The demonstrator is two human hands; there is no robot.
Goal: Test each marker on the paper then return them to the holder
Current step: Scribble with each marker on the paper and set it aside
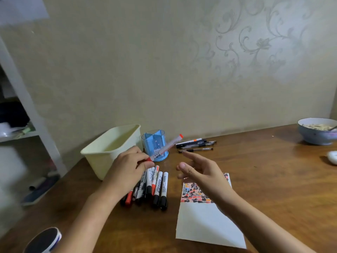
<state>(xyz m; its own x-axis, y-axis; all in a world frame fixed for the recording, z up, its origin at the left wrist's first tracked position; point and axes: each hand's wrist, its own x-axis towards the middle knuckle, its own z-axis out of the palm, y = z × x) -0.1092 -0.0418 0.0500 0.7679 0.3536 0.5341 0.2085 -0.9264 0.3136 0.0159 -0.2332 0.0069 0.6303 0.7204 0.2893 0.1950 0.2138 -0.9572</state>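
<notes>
My left hand [127, 166] grips a white marker with red ends [167, 146], which slants up to the right in front of the blue divided holder [155, 145]. The holder looks empty. My right hand [198, 169] hovers open above the white paper [206, 221], its fingers spread toward the marker. The paper's top strip is covered in red and black test marks. Several black and red markers [155, 187] lie in a bunch on the table between my arms.
A cream plastic bin [109, 148] stands left of the holder. Several thin pens [196, 144] lie by the wall behind the paper. A blue bowl of food [317, 131] and a white object [332, 157] sit at the far right. Shelves stand at the left.
</notes>
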